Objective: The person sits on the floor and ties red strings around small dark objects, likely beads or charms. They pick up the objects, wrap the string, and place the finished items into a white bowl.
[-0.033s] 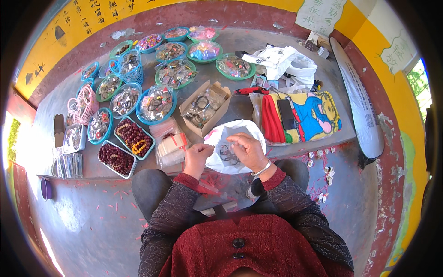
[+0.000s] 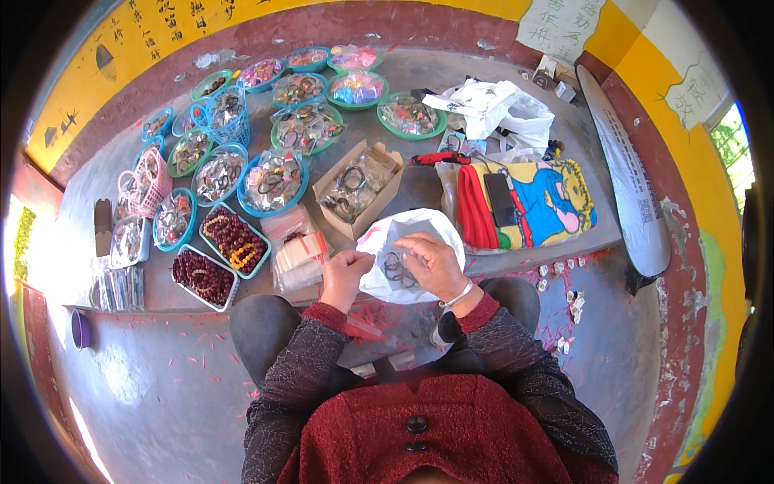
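Observation:
My left hand (image 2: 345,278) is closed in a pinch at the left rim of a white plastic bag (image 2: 372,284). Over the bag's right side, my right hand (image 2: 438,266) has its fingers bent in toward the thumb, a bracelet on its wrist. Whatever the fingertips hold is too small to make out. Dark loops, like cords or bracelets, (image 2: 398,268) lie inside the bag's open mouth, partly hidden by my right hand. Just left of my left hand is a stack of clear plastic sleeves (image 2: 289,278). An open cardboard box (image 2: 393,159) of packed dark loops stands beyond the bag.
Two trays of dark red beads (image 2: 239,278) sit at the left. Behind them are several baskets of small packets, including a blue one (image 2: 305,181). To the right, a phone (image 2: 501,200) lies on a folded colourful towel (image 2: 556,194). Red scraps litter the floor.

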